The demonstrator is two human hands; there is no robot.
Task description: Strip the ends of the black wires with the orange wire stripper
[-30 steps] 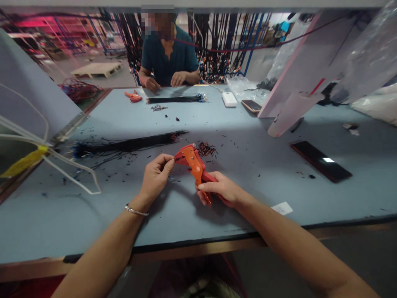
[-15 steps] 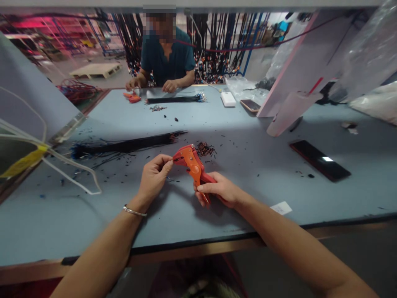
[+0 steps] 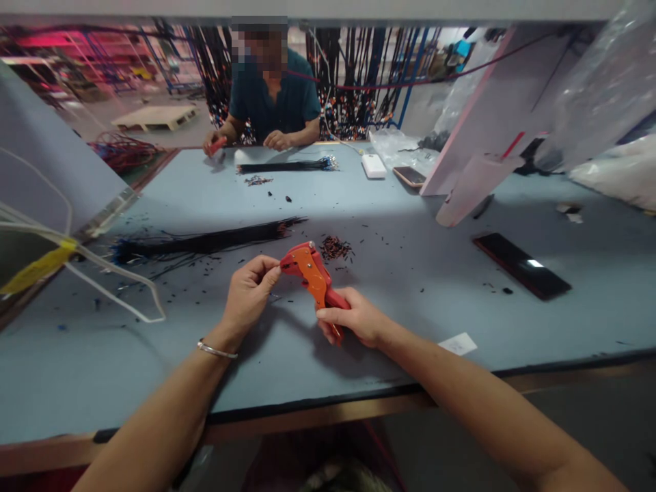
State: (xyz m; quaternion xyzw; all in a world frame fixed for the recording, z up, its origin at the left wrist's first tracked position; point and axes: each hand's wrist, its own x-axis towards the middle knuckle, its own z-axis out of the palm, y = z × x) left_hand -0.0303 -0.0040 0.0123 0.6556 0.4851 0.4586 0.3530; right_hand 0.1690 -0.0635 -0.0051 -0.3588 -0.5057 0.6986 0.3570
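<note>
My right hand (image 3: 353, 318) is wrapped round the handles of a red and orange wire stripper (image 3: 312, 273), held above the table with its jaws pointing left. My left hand (image 3: 251, 290) is closed in a pinch right at those jaws, on a thin wire that my fingers mostly hide. Just behind the stripper lies a pile of short dark insulation scraps (image 3: 335, 248). A bundle of black wires (image 3: 205, 242) stretches across the table beyond my left hand, with blue ends at its left.
Across the table (image 3: 379, 369) a person (image 3: 274, 102) holds a red-orange tool (image 3: 219, 144) near another wire bundle (image 3: 284, 165). A dark phone (image 3: 523, 265) lies right. White cables (image 3: 117, 273) loop at left; a slanted panel (image 3: 476, 116) stands back right.
The view has shifted slightly. My hands keep the same hold at the stripper's jaws and handles. The person opposite has lifted the red-orange tool off the table.
</note>
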